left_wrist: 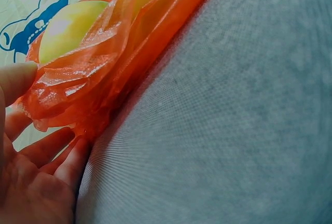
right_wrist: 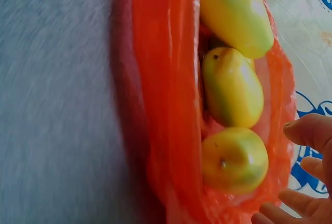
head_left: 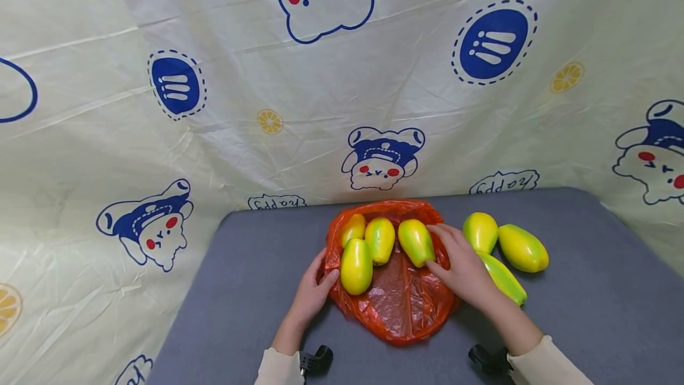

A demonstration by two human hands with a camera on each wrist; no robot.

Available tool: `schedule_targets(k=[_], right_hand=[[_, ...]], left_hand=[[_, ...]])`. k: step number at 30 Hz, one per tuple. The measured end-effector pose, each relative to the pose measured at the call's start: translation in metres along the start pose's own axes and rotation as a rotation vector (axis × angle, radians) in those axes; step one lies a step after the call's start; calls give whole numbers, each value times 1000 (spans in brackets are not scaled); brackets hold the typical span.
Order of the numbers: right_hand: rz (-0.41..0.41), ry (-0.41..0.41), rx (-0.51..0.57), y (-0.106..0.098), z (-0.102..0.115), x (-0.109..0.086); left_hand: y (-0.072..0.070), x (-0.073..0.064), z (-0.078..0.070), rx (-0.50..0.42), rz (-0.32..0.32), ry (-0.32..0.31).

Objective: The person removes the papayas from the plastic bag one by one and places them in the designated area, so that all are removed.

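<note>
A red plastic bag (head_left: 395,319) lies wide-mouthed on the grey table, with several yellow-green mangoes inside. My left hand (head_left: 312,290) holds the bag's left side, thumb at the rim and fingers against the outside; the left wrist view shows the crumpled red film between them. Closest to this hand is the front-left mango (head_left: 356,267). My right hand (head_left: 465,263) is at the bag's right rim beside the rightmost mango (head_left: 417,242). From the right wrist, its fingers (right_wrist: 306,130) appear spread and apart from the nearest mango (right_wrist: 236,160).
Outside the bag, right of it, lie three more mangoes: one at the back (head_left: 480,232), one farther right (head_left: 523,248), and one (head_left: 504,278) partly behind my right forearm. A printed plastic sheet (head_left: 224,135) hangs behind the grey table (head_left: 240,266).
</note>
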State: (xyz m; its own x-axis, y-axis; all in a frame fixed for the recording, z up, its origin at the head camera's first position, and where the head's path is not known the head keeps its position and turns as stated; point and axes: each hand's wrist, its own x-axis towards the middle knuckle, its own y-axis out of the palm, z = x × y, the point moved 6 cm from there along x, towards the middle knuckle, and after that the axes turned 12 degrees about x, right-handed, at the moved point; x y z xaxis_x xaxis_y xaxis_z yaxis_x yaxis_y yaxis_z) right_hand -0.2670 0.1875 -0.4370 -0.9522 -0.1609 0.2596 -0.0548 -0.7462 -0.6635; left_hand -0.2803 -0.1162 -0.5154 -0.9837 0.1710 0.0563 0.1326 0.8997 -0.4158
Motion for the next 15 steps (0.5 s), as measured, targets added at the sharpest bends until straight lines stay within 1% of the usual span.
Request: schedule_targets(k=[2, 5, 9, 15], right_hand=[[6, 7, 20, 6, 0, 5], [16, 15, 17, 15, 0, 11], [30, 58, 9, 24, -6, 19], [68, 111, 43, 32, -15, 26]], left_hand=[[0, 0, 0, -1, 0, -4], [0, 0, -1, 1, -2, -1], [0, 0, -2, 1, 2, 9], [0, -1, -1, -1, 5, 7]])
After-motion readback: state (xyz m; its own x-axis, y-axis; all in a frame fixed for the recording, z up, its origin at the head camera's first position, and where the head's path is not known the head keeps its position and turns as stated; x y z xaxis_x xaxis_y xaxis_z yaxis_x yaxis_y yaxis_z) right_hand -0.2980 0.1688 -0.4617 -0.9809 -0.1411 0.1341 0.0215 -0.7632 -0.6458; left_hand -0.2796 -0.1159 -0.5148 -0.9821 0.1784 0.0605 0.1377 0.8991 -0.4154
